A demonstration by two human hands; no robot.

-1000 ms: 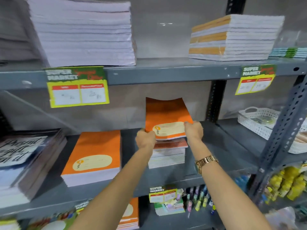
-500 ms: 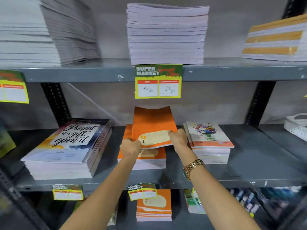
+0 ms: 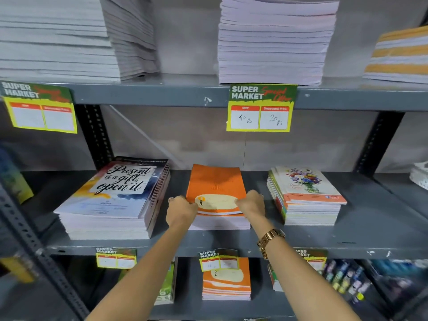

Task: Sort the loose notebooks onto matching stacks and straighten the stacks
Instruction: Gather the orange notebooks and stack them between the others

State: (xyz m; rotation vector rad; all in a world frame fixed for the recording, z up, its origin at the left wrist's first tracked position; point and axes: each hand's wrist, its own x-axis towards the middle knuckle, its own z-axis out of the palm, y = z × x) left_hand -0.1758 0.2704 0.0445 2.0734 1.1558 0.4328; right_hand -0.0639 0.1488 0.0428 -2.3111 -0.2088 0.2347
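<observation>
An orange notebook (image 3: 215, 185) with a cream oval label lies on top of the orange stack (image 3: 220, 222) in the middle of the grey middle shelf (image 3: 347, 239). My left hand (image 3: 181, 210) grips its near left corner and my right hand (image 3: 251, 205) grips its near right corner. To the right stands the flower-cover stack (image 3: 305, 198). On the left sits the "Present is a gift, open it" stack (image 3: 113, 198).
The top shelf carries tall white page stacks (image 3: 275, 40) and an orange-striped stack (image 3: 400, 56). Yellow price tags (image 3: 260, 107) hang from the shelf edges. Below are another orange stack (image 3: 225, 281) and several small bottles (image 3: 347, 281). A white basket (image 3: 420, 174) sits far right.
Both hands carried the orange notebook leftward from the flower-cover stack and lowered it flat onto the orange stack. The view has swung left with them.
</observation>
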